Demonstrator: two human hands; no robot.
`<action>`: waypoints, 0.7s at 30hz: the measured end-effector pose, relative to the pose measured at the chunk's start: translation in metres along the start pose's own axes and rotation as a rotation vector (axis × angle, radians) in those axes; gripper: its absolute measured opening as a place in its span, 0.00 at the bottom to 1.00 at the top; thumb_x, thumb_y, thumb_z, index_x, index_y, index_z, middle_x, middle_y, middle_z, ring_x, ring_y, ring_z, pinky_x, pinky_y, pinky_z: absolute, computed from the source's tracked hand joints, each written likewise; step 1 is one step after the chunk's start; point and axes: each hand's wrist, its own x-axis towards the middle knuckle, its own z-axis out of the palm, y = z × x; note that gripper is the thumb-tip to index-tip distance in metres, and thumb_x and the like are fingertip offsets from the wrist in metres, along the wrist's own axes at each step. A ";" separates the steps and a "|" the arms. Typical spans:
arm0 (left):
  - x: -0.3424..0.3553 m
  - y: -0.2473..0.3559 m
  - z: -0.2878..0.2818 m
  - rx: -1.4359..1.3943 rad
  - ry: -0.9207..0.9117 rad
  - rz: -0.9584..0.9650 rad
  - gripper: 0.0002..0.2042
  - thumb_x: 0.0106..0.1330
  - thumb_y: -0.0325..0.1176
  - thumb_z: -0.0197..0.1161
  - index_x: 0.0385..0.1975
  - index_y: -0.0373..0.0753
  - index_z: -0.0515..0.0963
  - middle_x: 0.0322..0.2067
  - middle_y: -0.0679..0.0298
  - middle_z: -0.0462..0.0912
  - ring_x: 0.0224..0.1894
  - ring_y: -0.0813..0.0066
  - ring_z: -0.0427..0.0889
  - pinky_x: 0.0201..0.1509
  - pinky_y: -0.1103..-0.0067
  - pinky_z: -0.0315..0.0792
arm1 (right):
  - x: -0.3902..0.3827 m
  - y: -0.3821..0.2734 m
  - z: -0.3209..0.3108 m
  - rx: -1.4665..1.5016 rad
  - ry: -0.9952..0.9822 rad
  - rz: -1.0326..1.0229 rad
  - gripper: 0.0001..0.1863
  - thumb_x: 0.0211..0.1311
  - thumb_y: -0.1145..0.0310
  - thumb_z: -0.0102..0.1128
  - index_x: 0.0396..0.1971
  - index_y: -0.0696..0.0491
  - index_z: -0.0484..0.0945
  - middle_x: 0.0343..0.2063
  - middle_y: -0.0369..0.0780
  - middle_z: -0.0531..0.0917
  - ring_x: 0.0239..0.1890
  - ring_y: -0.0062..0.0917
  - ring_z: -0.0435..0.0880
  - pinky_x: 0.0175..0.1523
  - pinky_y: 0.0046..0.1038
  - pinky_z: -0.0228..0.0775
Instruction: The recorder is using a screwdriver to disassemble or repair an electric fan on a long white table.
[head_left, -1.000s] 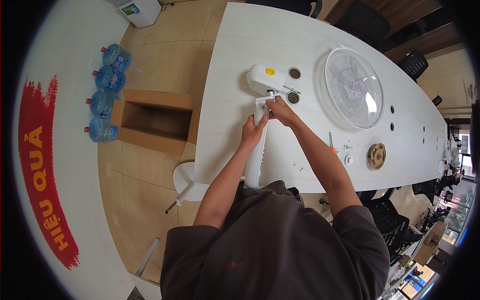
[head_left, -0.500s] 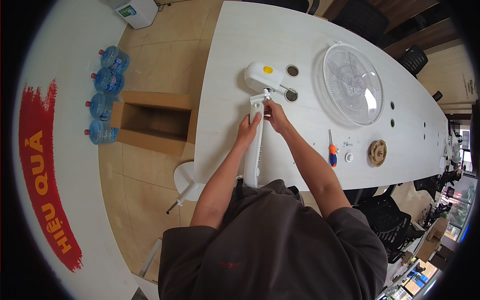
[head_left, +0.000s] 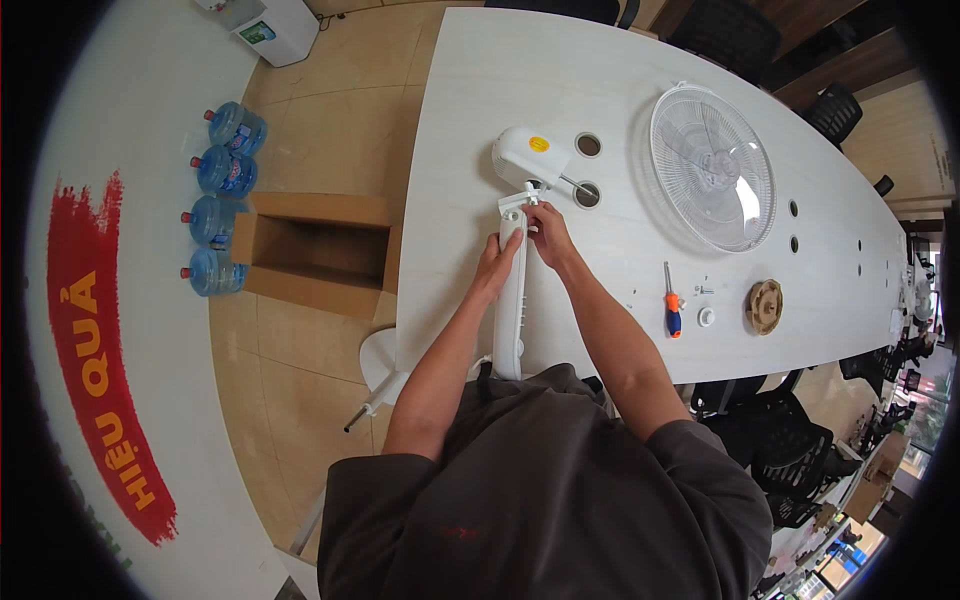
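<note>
A white fan body (head_left: 508,335) lies lengthwise on the table, its long control column pointing toward me. At its far end the rounded motor housing (head_left: 520,158) is joined by a neck, and a thin metal shaft (head_left: 578,186) sticks out of it to the right. My left hand (head_left: 494,264) is closed around the column's left side, just below the neck. At the right side of the neck, my right hand (head_left: 550,238) is closed with fingertips pinched together; whatever small part lies between them is hidden.
Right of my arm lie an orange-and-blue screwdriver (head_left: 672,312), small screws (head_left: 705,290), a white round cap (head_left: 706,317) and a brown moulded piece (head_left: 765,307). Farther back sits a fan grille (head_left: 700,170). An open cardboard box (head_left: 318,207) and a white base (head_left: 378,358) stand left of the table (head_left: 440,130).
The whole view has shifted slightly. My right fingers have turned a little at the neck, while my left hand keeps its grip on the column.
</note>
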 end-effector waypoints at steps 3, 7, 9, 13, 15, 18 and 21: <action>0.004 0.001 -0.003 -0.026 -0.023 0.004 0.37 0.62 0.65 0.59 0.52 0.31 0.67 0.44 0.50 0.77 0.46 0.61 0.79 0.49 0.66 0.73 | 0.005 0.005 -0.005 0.001 -0.053 -0.030 0.09 0.58 0.65 0.64 0.34 0.49 0.74 0.25 0.29 0.71 0.31 0.17 0.71 0.40 0.25 0.63; 0.008 0.016 -0.003 0.114 -0.052 0.025 0.38 0.61 0.65 0.61 0.52 0.32 0.67 0.45 0.49 0.77 0.46 0.61 0.78 0.50 0.66 0.73 | 0.014 0.004 -0.014 0.045 -0.086 0.008 0.09 0.57 0.66 0.64 0.36 0.51 0.75 0.26 0.30 0.72 0.31 0.18 0.71 0.39 0.25 0.64; 0.008 0.019 0.003 -0.040 -0.060 -0.018 0.36 0.62 0.64 0.61 0.52 0.33 0.69 0.42 0.54 0.79 0.41 0.66 0.80 0.46 0.68 0.75 | 0.012 0.001 -0.015 -0.021 -0.070 -0.014 0.13 0.60 0.67 0.60 0.42 0.56 0.76 0.32 0.36 0.77 0.35 0.23 0.75 0.43 0.30 0.69; 0.007 0.023 0.009 -0.191 -0.194 -0.026 0.32 0.64 0.63 0.60 0.50 0.35 0.73 0.37 0.60 0.80 0.35 0.73 0.80 0.40 0.72 0.76 | 0.005 -0.012 -0.020 -0.145 -0.085 0.019 0.14 0.59 0.67 0.60 0.43 0.57 0.76 0.33 0.36 0.78 0.37 0.23 0.75 0.43 0.29 0.69; 0.007 0.020 0.010 -0.223 -0.174 -0.010 0.29 0.66 0.62 0.59 0.47 0.37 0.77 0.32 0.64 0.81 0.31 0.78 0.79 0.36 0.76 0.75 | 0.004 -0.015 -0.020 -0.198 -0.097 0.014 0.15 0.59 0.67 0.61 0.43 0.57 0.76 0.33 0.36 0.78 0.36 0.22 0.75 0.42 0.28 0.68; 0.008 0.018 0.015 -0.223 -0.135 0.011 0.28 0.66 0.62 0.59 0.44 0.38 0.77 0.31 0.64 0.80 0.31 0.78 0.78 0.35 0.77 0.74 | 0.005 -0.019 -0.021 -0.182 -0.071 0.011 0.12 0.55 0.66 0.66 0.36 0.55 0.78 0.28 0.32 0.75 0.29 0.17 0.71 0.35 0.23 0.63; 0.007 0.018 0.018 -0.206 -0.121 0.025 0.28 0.66 0.62 0.58 0.43 0.39 0.77 0.31 0.65 0.80 0.30 0.79 0.78 0.33 0.78 0.72 | 0.007 -0.022 -0.028 -0.189 -0.090 0.032 0.12 0.54 0.66 0.67 0.35 0.55 0.78 0.26 0.32 0.75 0.27 0.17 0.70 0.34 0.22 0.60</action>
